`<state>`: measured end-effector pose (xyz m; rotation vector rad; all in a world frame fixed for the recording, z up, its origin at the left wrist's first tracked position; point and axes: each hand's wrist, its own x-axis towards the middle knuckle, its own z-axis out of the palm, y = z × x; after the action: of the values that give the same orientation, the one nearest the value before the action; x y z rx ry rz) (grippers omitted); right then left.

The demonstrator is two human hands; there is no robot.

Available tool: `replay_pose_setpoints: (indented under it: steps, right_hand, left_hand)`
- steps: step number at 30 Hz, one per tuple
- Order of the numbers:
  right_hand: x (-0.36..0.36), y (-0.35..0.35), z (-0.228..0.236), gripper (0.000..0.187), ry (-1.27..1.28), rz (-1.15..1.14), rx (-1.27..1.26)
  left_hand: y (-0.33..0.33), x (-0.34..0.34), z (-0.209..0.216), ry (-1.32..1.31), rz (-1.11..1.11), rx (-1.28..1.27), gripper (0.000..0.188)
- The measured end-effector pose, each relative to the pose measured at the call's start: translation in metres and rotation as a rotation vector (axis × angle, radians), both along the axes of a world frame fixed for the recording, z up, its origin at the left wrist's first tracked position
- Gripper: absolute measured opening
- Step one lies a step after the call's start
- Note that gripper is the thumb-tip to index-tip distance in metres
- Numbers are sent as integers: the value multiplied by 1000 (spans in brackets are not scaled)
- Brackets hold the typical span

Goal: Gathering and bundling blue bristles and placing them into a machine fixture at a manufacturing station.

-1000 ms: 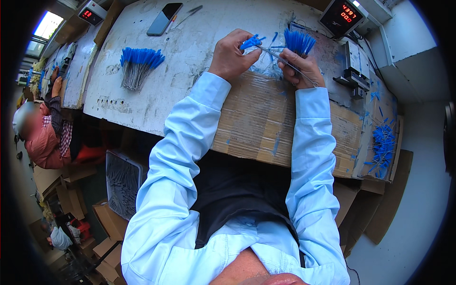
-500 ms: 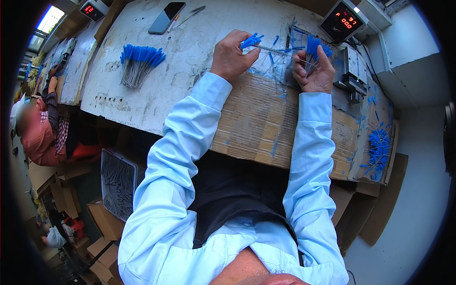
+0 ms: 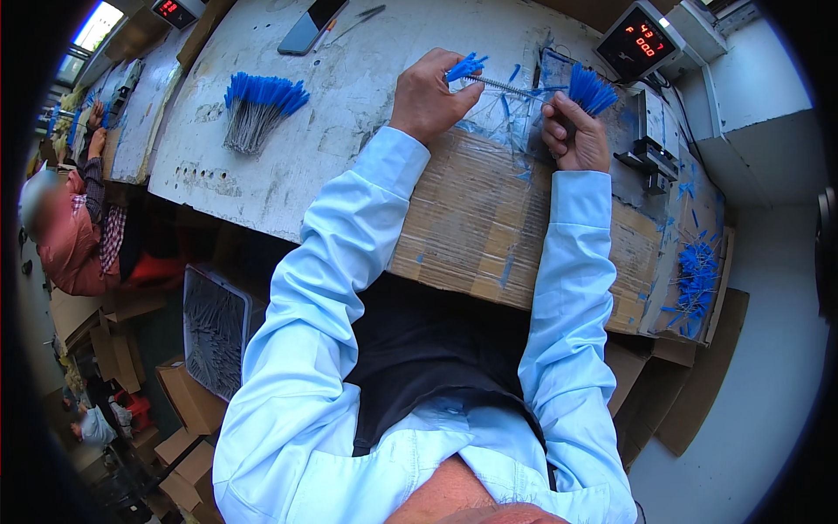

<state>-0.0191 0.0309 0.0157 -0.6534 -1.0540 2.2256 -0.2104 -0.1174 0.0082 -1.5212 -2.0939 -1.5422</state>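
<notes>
My left hand (image 3: 430, 94) is closed on a few thin wire brushes whose blue ends (image 3: 466, 67) stick out past the fingers. From it a wire brush (image 3: 497, 85) with a dark bristled stretch reaches across to my right hand (image 3: 576, 131). The right fingers are curled, thumb and forefinger close to the brush's far end. A bunch of blue-ended brushes (image 3: 594, 88) fans out above the right hand; its stems are hidden behind the fingers, and it appears to be held there. Another upright bunch of blue-ended brushes (image 3: 262, 109) lies on the table at the left.
A phone (image 3: 310, 28) and tweezers lie at the back. On the right are a display box (image 3: 640, 41), a metal fixture (image 3: 653, 144) and a loose pile of blue-ended pieces (image 3: 697, 278). Cardboard (image 3: 476, 227) covers the near table. A bin (image 3: 214, 332) stands lower left; a co-worker (image 3: 74, 231) sits beyond.
My right fingers have drawn closer together and now cover the bunch's stems. The left hand stays nearly in place with its brushes. The co-worker's arms have shifted slightly.
</notes>
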Motion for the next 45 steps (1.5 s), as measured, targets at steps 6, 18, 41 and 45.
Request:
replay_pose_setpoints:
  steps: [6,18,41,45]
  right_hand:
    - [0,-2,1,14,3,-27,-1]
    - [-2,-4,1,14,-14,-26,5]
    - [-4,-6,2,15,-9,4,12]
    - [-5,-11,7,15,-24,-8,29]
  left_hand:
    - [1,1,0,26,-10,-1,22]
    - [1,-2,-6,65,36,-24,29]
    - [3,-3,-10,52,74,54,20]
    - [4,-3,-11,67,102,79,19]
